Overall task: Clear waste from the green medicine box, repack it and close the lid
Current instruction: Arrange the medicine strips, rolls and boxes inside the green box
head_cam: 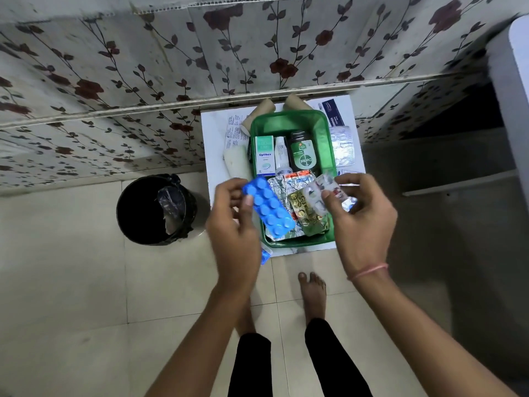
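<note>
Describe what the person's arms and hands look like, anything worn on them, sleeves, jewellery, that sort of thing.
Both forearms are bare, with no sleeves in view. The left hand wears nothing: no ring, watch or glove shows. The right hand is also ungloved, and a thin pink thread band circles its wrist. Fingernails look short and unpainted.

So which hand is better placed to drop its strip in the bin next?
Left, probably. The left hand holds the blue blister strip on the box's bin side, and the black bin stands on the floor just left of it. The right hand would have to cross the green box.
</note>
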